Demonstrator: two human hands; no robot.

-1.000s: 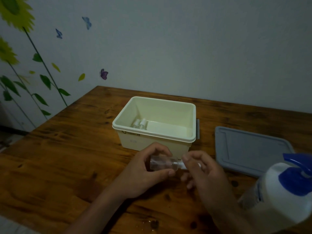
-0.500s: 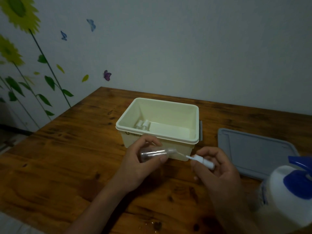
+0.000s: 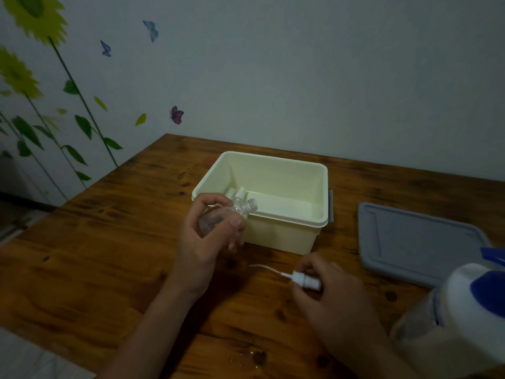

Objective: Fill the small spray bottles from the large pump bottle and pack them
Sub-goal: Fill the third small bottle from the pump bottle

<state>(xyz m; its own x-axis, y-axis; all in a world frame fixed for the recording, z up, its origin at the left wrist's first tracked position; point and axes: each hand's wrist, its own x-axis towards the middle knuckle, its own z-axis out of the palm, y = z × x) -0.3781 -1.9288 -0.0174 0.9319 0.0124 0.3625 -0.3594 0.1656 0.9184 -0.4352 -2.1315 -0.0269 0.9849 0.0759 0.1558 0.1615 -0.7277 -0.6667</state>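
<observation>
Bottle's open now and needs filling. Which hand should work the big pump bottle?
Probably the right hand: the pump bottle stands on its side, and it need only release the spray head. The left hand grips the open small bottle.

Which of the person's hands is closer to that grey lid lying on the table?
Right. The right hand sits just left of the grey lid; the left hand is farther off, before the cream box.
</observation>
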